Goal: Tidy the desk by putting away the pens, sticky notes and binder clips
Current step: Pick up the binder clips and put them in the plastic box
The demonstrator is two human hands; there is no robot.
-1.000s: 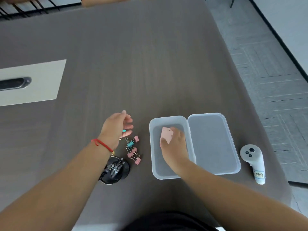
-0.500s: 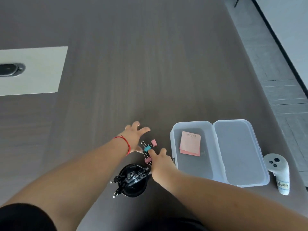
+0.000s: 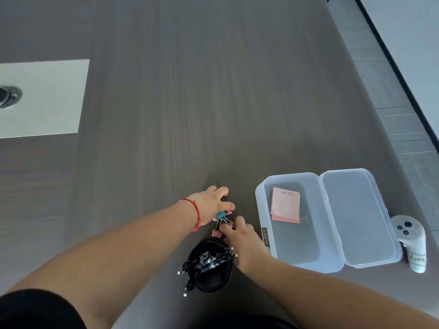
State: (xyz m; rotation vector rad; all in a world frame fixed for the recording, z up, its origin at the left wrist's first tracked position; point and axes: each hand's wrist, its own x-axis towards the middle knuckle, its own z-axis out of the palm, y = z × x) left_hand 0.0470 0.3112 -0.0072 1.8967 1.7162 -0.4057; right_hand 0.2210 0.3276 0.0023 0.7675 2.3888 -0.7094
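Together, both hands [image 3: 215, 205] [image 3: 242, 241] touching binder clips [image 3: 222, 220], between them

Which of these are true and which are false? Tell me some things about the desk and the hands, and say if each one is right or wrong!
1. The pink sticky notes lie inside the clear box. True.
2. The box lid is shut. False: it lies open flat on the right.
3. The pens stand in a black cup. True.
4. All the binder clips are pink. False: one is teal.
5. Both the left hand and the right hand are at the clips. True.
6. The white controller sits in the box. False: it lies on the desk, right of the box.
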